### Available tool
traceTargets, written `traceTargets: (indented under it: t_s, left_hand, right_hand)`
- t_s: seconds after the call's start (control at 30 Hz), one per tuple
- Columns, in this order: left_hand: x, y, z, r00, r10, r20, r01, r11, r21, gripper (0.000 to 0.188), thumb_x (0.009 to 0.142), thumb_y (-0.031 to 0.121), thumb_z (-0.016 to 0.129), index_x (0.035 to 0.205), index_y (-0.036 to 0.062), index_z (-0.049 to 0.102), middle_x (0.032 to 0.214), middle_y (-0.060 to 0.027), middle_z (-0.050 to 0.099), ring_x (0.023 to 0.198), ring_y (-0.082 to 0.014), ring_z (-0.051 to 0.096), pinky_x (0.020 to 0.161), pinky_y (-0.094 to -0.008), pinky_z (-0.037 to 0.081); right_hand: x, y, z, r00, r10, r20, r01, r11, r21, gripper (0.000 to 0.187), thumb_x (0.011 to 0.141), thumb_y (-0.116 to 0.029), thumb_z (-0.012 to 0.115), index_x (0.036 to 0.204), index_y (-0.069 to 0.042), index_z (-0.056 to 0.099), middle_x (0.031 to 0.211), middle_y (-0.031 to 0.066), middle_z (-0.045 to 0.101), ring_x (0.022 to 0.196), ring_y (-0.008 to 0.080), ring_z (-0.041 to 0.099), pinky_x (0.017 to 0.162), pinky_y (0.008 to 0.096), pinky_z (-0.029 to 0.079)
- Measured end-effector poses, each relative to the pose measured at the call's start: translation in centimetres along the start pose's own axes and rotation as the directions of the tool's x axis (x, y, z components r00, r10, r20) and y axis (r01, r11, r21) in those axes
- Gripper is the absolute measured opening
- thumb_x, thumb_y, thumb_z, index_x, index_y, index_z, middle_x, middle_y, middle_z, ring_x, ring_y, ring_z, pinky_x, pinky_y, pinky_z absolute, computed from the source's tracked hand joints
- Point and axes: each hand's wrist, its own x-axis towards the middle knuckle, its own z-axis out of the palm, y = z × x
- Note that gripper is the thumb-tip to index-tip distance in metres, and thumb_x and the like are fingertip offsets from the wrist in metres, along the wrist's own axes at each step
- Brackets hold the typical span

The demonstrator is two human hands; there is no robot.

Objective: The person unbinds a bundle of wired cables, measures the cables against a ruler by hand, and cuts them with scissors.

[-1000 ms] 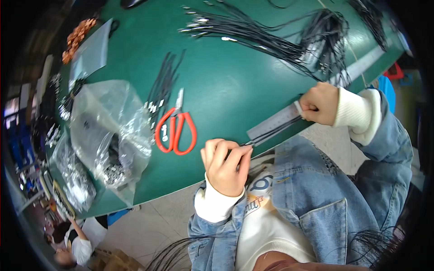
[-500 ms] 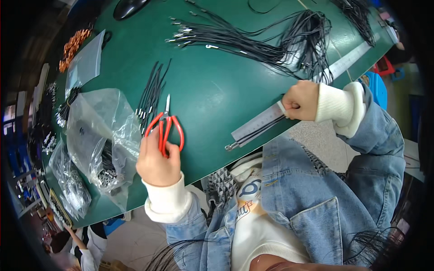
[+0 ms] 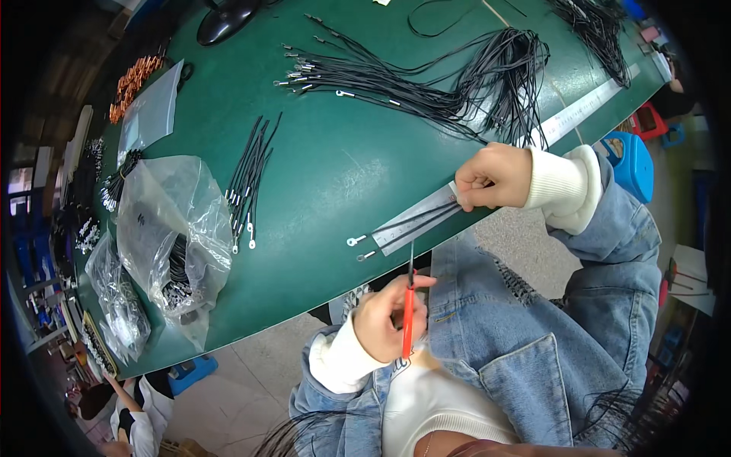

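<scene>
Red-handled scissors (image 3: 409,316) are in my left hand (image 3: 381,318), their narrow blades pointing up just off the table's near edge. My right hand (image 3: 493,175) is closed in a pinch on two black wires (image 3: 419,222) with metal ring ends. The wires lie across a short ruler (image 3: 396,235) near that edge, their ring ends spread a little apart beyond its left end. A small group of cut black wires (image 3: 249,175) with metal ends lies on the table left of centre.
A large bundle of black wires (image 3: 426,84) spreads across the far table. Plastic bags (image 3: 175,236) with parts sit at left, near copper-coloured pieces (image 3: 137,80). A longer ruler (image 3: 582,108) lies along the right edge. A blue stool (image 3: 630,164) stands beyond; another person (image 3: 145,411) is at lower left.
My left hand has brought the scissors from beside the small wire group to the right and nearer me. My right hand has shifted slightly left, and the two ring ends have spread apart.
</scene>
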Motion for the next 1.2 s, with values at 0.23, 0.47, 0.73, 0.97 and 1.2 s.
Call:
traceTargets:
  t_s: [0.23, 0.47, 0.73, 0.97, 1.2]
  left_hand:
    - [1.9, 0.7, 1.9, 0.999, -0.006, -0.048, 0.012, 0.991, 0.134, 0.038, 0.076, 0.003, 0.054, 0.112, -0.0077, 0.051, 0.068, -0.005, 0.058, 0.062, -0.0158, 0.061, 0.065, -0.0268, 0.049]
    - [3.6, 1.2, 2.7, 0.983, 0.001, -0.182, 0.028, 0.987, 0.157, 0.034, 0.075, 0.001, 0.054, 0.108, -0.0085, 0.052, 0.063, -0.0066, 0.057, 0.058, -0.0181, 0.062, 0.063, -0.0287, 0.05]
    - [4.2, 1.1, 2.9, 0.976, 0.047, -0.214, 0.009, 0.967, 0.254, 0.034, 0.077, 0.002, 0.054, 0.11, -0.0062, 0.052, 0.067, -0.0115, 0.061, 0.063, -0.0216, 0.066, 0.066, -0.0287, 0.051]
    - [4.3, 0.9, 2.9, 0.974, 0.019, -0.225, 0.036, 0.971, 0.236, 0.033, 0.079, 0.003, 0.055, 0.11, -0.0053, 0.053, 0.067, -0.0125, 0.06, 0.064, -0.0231, 0.066, 0.066, -0.0299, 0.052]
    - [4.2, 1.0, 3.0, 0.964, 0.056, -0.258, -0.002, 0.978, 0.207, 0.031, 0.08, 0.003, 0.053, 0.11, -0.0047, 0.053, 0.065, -0.0136, 0.059, 0.059, -0.0235, 0.065, 0.061, -0.0307, 0.051]
  right_hand:
    - [-0.4, -1.9, 0.5, 0.97, -0.191, -0.149, 0.209, 0.971, 0.115, 0.011, 0.082, -0.008, 0.058, 0.077, 0.001, 0.061, 0.065, 0.0056, 0.063, 0.055, 0.0085, 0.055, 0.052, 0.0229, 0.042]
    - [-0.6, -2.6, 1.9, 0.925, -0.187, -0.33, 0.244, 0.96, 0.139, 0.01, 0.081, -0.011, 0.059, 0.08, -0.001, 0.061, 0.062, 0.0088, 0.062, 0.054, 0.017, 0.061, 0.052, 0.0262, 0.046]
    - [-0.5, -2.4, 2.0, 0.921, -0.206, -0.33, 0.261, 0.956, 0.132, 0.005, 0.08, -0.002, 0.057, 0.079, 0.002, 0.059, 0.066, 0.0062, 0.064, 0.057, 0.0092, 0.06, 0.05, 0.021, 0.046]
    - [-0.6, -2.7, 2.3, 0.903, -0.217, -0.37, 0.283, 0.95, 0.133, 0.006, 0.08, -0.003, 0.059, 0.077, 0.002, 0.059, 0.061, 0.0038, 0.06, 0.05, 0.007, 0.052, 0.045, 0.0206, 0.039]
    - [-0.5, -3.3, 2.2, 0.915, -0.19, -0.355, 0.244, 0.963, 0.114, 0.007, 0.081, -0.008, 0.06, 0.079, -0.001, 0.061, 0.061, 0.0063, 0.062, 0.051, 0.0114, 0.059, 0.049, 0.0227, 0.044]
